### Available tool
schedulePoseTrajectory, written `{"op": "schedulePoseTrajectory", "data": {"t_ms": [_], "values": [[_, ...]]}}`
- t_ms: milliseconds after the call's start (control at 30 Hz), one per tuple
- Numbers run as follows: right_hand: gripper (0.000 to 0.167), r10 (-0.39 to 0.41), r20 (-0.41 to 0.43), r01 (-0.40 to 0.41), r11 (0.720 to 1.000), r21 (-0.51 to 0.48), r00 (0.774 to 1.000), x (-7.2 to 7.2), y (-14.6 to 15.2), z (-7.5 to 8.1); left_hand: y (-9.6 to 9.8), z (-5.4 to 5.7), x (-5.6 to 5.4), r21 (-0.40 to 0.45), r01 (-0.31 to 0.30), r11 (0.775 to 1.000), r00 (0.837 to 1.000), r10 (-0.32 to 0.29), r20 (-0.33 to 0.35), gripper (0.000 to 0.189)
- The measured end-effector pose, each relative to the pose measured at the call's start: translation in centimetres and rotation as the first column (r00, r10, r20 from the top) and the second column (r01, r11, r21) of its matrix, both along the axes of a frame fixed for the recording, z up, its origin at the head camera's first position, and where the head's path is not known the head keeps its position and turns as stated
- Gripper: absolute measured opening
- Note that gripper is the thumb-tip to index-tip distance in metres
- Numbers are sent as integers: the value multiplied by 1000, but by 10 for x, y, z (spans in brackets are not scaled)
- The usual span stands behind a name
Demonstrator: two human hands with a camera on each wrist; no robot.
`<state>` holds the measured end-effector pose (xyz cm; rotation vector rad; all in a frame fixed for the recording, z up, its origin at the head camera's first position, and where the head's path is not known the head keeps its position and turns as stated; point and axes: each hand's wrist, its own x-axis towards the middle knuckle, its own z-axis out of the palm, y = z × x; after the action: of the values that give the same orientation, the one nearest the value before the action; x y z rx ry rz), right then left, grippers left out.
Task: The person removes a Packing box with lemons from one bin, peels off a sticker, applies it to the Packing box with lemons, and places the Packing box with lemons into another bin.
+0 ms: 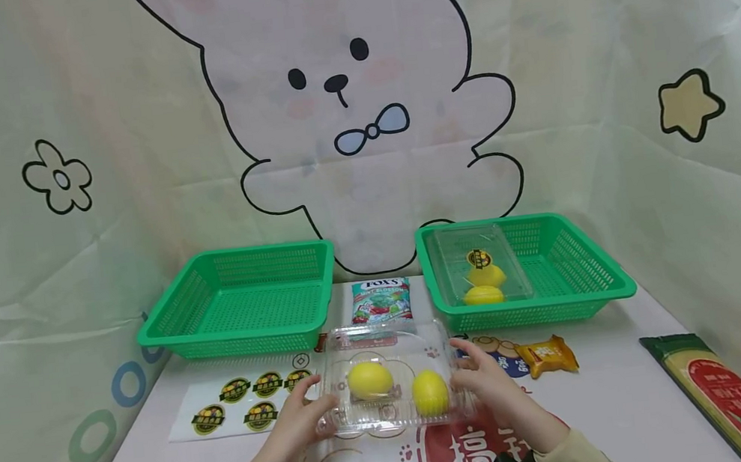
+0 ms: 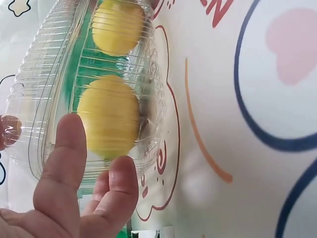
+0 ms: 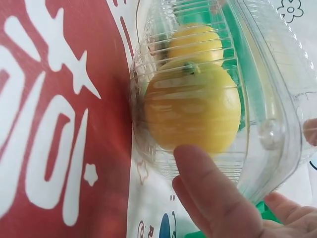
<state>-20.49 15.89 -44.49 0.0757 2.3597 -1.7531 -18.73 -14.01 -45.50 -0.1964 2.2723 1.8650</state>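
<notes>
A clear plastic clamshell box stands in the middle of the table, its lid down over two yellow lemons. One lemon shows through the ribbed wall near my left hand, which holds the box's left side with spread fingers. From the right, my right hand holds the opposite side, close to the other lemon. In the wrist views, fingertips lie against the ribbed lower wall, and another finger of each hand is up by the lid.
Behind are two green baskets, an empty left one and a right one bearing a similar box with a round sticker and lemons. Between them lies a candy bag. A sticker sheet, orange packet and long red-green packet lie around.
</notes>
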Motion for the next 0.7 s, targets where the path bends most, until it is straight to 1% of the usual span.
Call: {"op": "schedulePoseTrajectory", "data": {"t_ms": [233,500,600,700], "values": [[69,-3,1,3,1000,-27,1000,-7,-1,0,0,1,-7,7,3,1000,1000,-3,-22,67],[67,-2,-3,2,999,-34,1000,-8,-1,-1,-1,-1,-12,33,6,999,1000,-6,-3,68],[66,-6,-4,5,999,-36,1000,-7,-2,1,-3,0,-13,20,16,1000,1000,-16,4,69],[64,-1,-7,1,1000,-9,1000,-5,-1,5,-7,5,-13,-37,24,999,1000,-23,14,69]]}}
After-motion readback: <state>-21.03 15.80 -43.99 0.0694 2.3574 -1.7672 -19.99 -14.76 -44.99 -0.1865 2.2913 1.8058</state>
